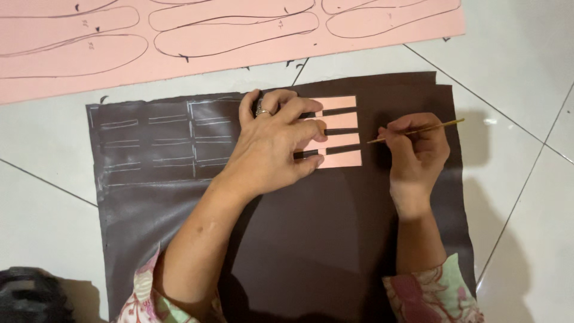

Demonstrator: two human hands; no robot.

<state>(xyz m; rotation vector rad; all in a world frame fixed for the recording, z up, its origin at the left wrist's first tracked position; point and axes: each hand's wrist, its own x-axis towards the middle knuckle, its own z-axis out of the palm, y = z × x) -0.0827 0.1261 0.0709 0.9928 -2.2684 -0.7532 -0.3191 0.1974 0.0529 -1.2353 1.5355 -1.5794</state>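
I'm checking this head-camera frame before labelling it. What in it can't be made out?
- Left part of the pink template: covered by the left hand.
- Pen tip: hidden behind the right hand fingers.
- Pink sheet with sole outlines: cut off by the top edge; its small marks are too small to read.
- Dark object, bottom left: blurred and cropped.
- Dark sheet: lower edge cut off.

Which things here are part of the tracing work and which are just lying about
In use: left hand pressing the pink slotted template onto the dark brown sheet; right hand holding a thin yellow pen at the template's edge.

Lying about: large pink sheet with drawn sole outlines, a dark object at bottom left.
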